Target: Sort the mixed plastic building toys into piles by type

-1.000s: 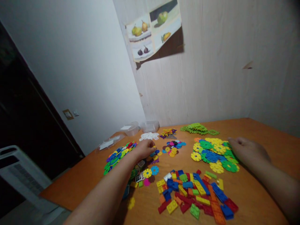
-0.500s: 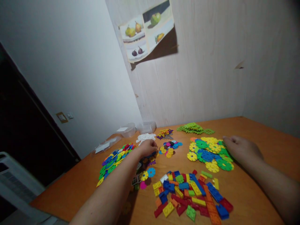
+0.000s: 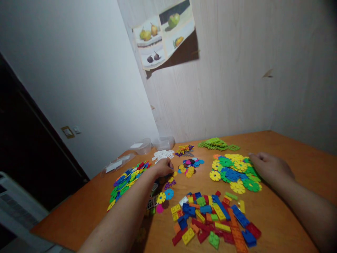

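- An orange counter [image 3: 289, 147] is seen running into the corner of two walls, with all the toy pieces spread over it.
- A picture [image 3: 164, 37] of fruit is hung on the back wall, tilted in this view.
- A brick pile [image 3: 214, 219] of red, blue, yellow, green and orange bricks is laid nearest the camera; its long axis runs left to right.
- A flower-disc pile [image 3: 234, 170] of yellow, green and blue discs is set right of centre, with the right hand [image 3: 271, 168] laid against its right edge. The fingers are loosely curled, pointing left toward the discs; nothing can be seen held in the grip.
- A flat-piece pile [image 3: 126, 179] is stretched diagonally at the left, from near left to far right.
- The left hand [image 3: 163, 168] is reached forward, between that pile and the small discs [image 3: 190, 166]. Its fingers are bent down and nearly closed; whether a piece is pinched cannot be told.
- Green pieces [image 3: 216, 143] and clear tubs [image 3: 155, 143] are placed by the wall.
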A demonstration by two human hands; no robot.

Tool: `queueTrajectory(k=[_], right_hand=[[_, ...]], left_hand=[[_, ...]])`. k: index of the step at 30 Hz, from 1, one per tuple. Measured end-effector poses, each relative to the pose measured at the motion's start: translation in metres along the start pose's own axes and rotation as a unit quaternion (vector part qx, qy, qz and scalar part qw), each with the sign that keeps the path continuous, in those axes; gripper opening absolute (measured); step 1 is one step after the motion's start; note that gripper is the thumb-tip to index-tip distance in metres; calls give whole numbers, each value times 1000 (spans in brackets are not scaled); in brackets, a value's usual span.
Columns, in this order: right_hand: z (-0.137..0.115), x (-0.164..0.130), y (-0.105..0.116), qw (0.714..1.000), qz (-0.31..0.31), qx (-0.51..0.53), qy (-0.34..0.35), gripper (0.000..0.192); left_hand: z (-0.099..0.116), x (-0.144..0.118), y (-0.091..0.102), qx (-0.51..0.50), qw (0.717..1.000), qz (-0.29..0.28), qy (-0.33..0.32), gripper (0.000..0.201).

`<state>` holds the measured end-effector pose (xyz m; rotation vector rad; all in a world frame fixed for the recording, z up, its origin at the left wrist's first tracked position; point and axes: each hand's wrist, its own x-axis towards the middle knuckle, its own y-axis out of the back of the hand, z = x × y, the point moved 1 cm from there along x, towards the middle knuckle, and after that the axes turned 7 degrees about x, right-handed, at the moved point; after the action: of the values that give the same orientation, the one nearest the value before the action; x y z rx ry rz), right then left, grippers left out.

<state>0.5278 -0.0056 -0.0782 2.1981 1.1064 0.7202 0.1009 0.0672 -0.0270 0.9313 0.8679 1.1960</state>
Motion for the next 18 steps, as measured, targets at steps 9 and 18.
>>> queueTrajectory(k=[9, 18], right_hand=[[-3, -2, 2, 1000, -5, 2, -1, 50], [-3, -1, 2, 1000, -5, -1, -2, 48]], left_hand=[[8, 9, -5, -88, 996, 33, 6, 11], [3, -7, 1, -8, 999, -36, -13, 16]])
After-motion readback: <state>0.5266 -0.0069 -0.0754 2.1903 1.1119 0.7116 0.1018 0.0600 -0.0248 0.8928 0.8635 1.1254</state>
